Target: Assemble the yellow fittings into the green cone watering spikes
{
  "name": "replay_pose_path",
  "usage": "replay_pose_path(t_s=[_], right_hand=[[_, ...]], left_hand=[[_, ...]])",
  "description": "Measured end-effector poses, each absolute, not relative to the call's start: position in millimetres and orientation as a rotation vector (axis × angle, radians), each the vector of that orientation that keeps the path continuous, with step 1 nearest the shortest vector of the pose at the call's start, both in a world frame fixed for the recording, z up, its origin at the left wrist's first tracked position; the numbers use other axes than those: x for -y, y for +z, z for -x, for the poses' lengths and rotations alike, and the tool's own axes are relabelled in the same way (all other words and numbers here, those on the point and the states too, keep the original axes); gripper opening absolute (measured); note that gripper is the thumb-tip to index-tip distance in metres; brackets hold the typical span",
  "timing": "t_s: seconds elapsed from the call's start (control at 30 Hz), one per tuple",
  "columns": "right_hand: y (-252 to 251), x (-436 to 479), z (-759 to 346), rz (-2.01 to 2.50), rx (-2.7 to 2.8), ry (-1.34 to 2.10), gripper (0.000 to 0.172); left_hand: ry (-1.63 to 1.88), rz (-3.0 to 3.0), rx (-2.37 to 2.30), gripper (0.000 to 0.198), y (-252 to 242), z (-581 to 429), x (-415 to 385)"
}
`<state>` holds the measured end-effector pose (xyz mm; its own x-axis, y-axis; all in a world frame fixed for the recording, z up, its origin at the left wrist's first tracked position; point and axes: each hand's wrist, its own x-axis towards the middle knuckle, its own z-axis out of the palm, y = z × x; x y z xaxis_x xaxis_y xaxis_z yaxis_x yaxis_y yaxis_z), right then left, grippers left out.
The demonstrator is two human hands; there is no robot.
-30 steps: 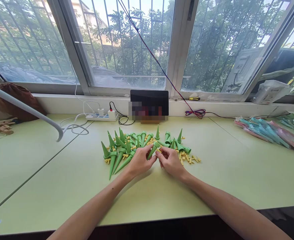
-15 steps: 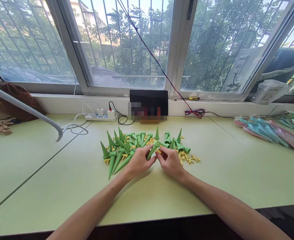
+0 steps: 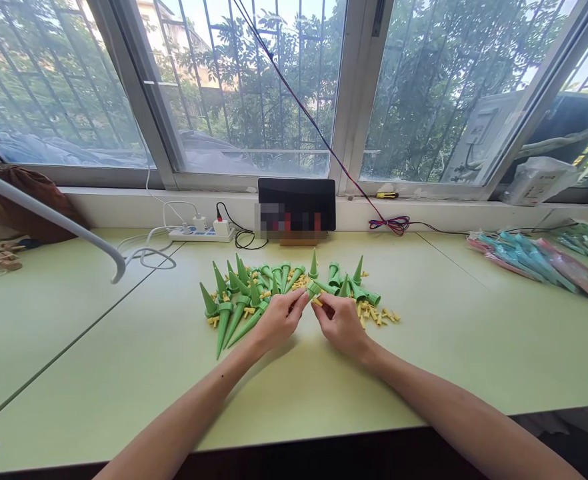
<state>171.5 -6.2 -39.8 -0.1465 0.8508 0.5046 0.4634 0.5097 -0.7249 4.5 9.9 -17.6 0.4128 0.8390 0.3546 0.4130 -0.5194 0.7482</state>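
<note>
My left hand is closed around a green plastic plant watering spike; its ridged collar shows above the fingers and the rest is covered by them. Close beside it, my right hand pinches a small yellow plastic valve piece at the collar end of the spike. Whether the yellow piece is seated in the spike I cannot tell. Several more green spikes stand and lie in a heap behind and left of my hands. Loose yellow pieces lie to the right of my right hand.
The pale green table runs to the window sill. A dark tablet stands at the back, with a power strip and cables to its left. Bagged parts lie at the right, and a grey curved bar crosses the left side.
My left fingers have shifted up and now cover most of the spike's body. My right hand stays at the collar with the yellow piece.
</note>
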Motion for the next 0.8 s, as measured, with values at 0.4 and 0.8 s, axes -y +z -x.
replay_pose_path(t_s=[0.4, 0.8], right_hand=[[-39, 4, -170, 0.941, 1.409, 1.316, 0.036], [-35, -2, -175, 0.664, 0.975, 1.934, 0.028]], left_hand=[[0.997, -2.004, -0.991, 0.035, -22, -3, -13], [0.981, -1.933, -0.977, 0.038, -22, -4, -14]])
